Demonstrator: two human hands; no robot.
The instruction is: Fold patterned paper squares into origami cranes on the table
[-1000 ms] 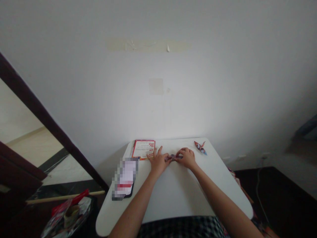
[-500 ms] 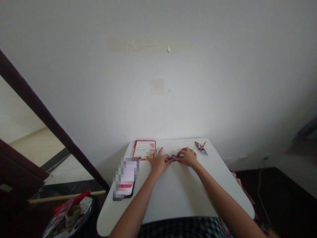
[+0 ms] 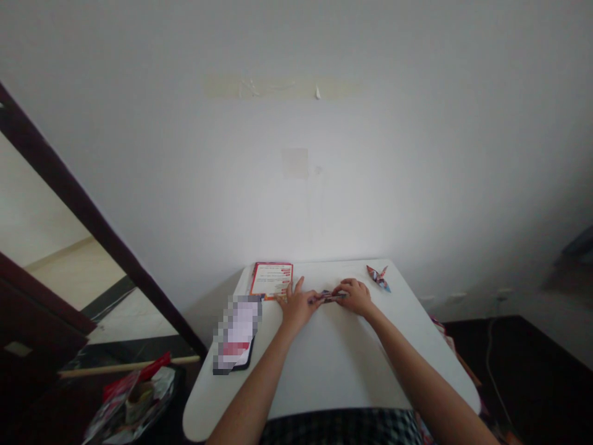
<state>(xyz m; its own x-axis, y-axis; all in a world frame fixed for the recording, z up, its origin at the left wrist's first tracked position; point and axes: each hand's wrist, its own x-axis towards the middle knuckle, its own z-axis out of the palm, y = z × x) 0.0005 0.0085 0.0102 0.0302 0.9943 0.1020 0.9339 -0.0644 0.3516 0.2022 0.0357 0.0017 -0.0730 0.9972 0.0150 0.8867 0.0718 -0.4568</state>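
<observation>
A small folded piece of patterned paper (image 3: 328, 296) lies low over the white table (image 3: 333, 358), pinched at both ends. My left hand (image 3: 297, 304) grips its left end between thumb and index finger, with the other fingers spread toward the printed sheets. At the right end, my right hand (image 3: 356, 296) is closed on the paper, its fingers bent over it. The exact folds are too small to make out. Beyond my right hand sits a folded paper crane (image 3: 379, 279) with red and blue print.
A stack of printed sheets (image 3: 272, 279) rests at the table's back left. In front of it is a phone (image 3: 237, 337), its screen blurred out. A wall (image 3: 306, 216) borders the table's far edge. On the floor at left stands a lined bin (image 3: 139, 402).
The view has shifted slightly. Both hands keep their hold on the folded paper, and my right fingers have moved only a little.
</observation>
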